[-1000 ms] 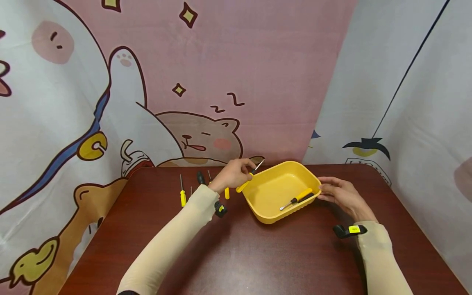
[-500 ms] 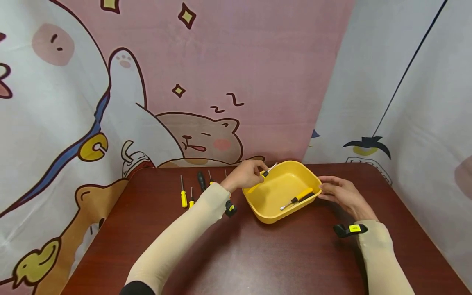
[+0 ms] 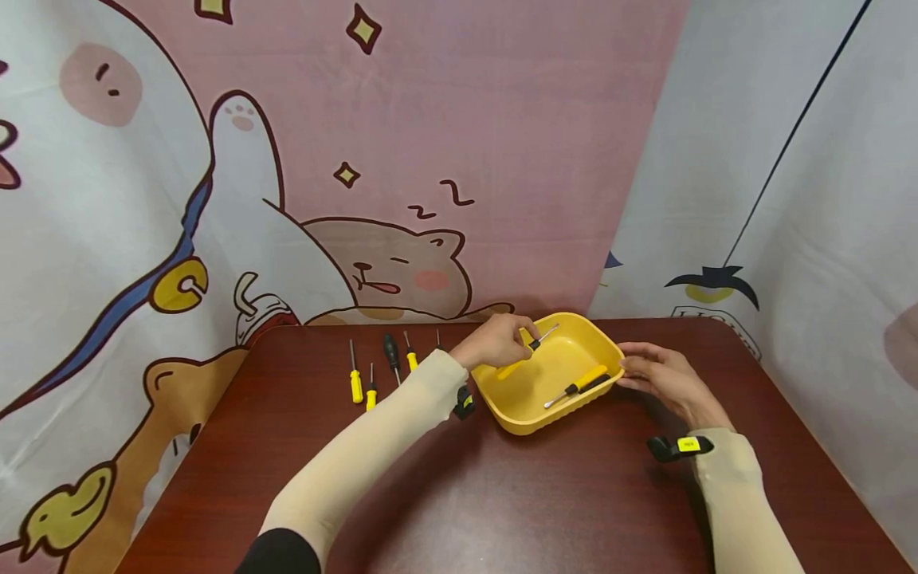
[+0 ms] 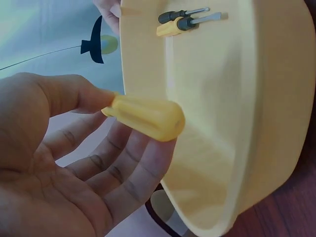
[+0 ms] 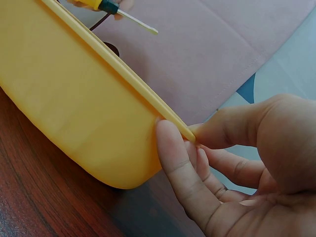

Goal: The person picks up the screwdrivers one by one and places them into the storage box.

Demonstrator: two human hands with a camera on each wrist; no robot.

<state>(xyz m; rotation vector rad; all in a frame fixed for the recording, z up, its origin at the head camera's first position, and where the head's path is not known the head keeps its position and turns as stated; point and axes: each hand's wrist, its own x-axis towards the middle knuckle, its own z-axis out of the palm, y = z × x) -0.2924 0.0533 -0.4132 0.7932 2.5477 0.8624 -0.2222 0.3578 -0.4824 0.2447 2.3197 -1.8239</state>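
My left hand (image 3: 500, 341) is over the left part of a yellow plastic basin (image 3: 527, 424), pinching a screwdriver (image 4: 148, 117) by its yellow handle between thumb and fingers. In the head view its metal shaft points up and right, past a black collar. My right hand (image 3: 667, 381) grips the basin's right end; the right wrist view has thumb and fingers on either side of the rim (image 5: 148, 94). Inside the basin, near that end, lie a yellow-and-black screwdriver (image 3: 590, 379) and, alongside it, a black-handled screwdriver (image 4: 170, 17).
To the left on the dark red table (image 3: 502, 510) lie several more screwdrivers, among them a yellow one (image 3: 356, 387) and a black-handled one (image 3: 390, 351). My left forearm partly covers some of them. A cartoon-printed cloth (image 3: 538, 159) hangs behind the table's far edge.
My left hand has carried the screwdriver rightward, from the basin's left rim to over its inside. More of the screwdrivers on the table now show. My right hand stays at the rim.
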